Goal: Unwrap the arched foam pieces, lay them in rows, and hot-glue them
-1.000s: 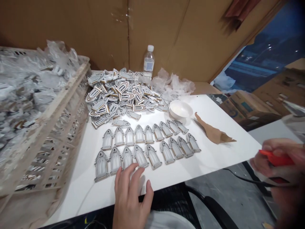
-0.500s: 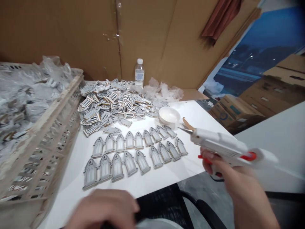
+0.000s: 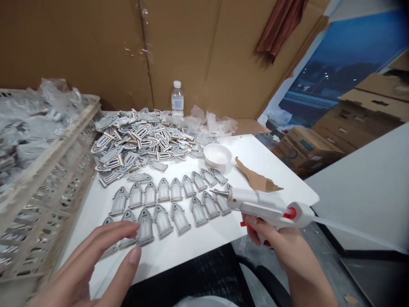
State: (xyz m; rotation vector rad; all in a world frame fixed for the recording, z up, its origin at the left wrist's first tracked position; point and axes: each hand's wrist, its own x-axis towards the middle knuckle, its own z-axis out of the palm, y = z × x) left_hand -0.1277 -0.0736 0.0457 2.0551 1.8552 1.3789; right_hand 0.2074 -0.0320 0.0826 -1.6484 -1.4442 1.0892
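A white hot glue gun (image 3: 262, 204) with a red trigger is gripped in my right hand (image 3: 271, 234), its metal nozzle pointing left over the right end of the rows. A clear glue stick trails from its back. My left hand (image 3: 102, 256) is open, thumb and fingers apart, above the near left end of the rows and partly hiding some pieces. Small grey arched window-shaped pieces (image 3: 163, 221) lie side by side in two rows on the white table (image 3: 198, 245). Behind them is a heap of similar loose pieces (image 3: 143, 136), some showing brown-edged slots.
A white bowl (image 3: 217, 157) and a torn piece of brown cardboard (image 3: 255, 177) sit right of the heap. A water bottle (image 3: 177, 100) and crumpled plastic (image 3: 207, 123) stand behind. At left is a plastic crate (image 3: 64, 157) full of wrapped pieces. Cardboard boxes (image 3: 306, 145) are stacked beyond.
My left hand has risen from the near edge to above the rows, its fingers spreading. The glue gun has moved left, closer to the pieces. The view has shifted slightly right.
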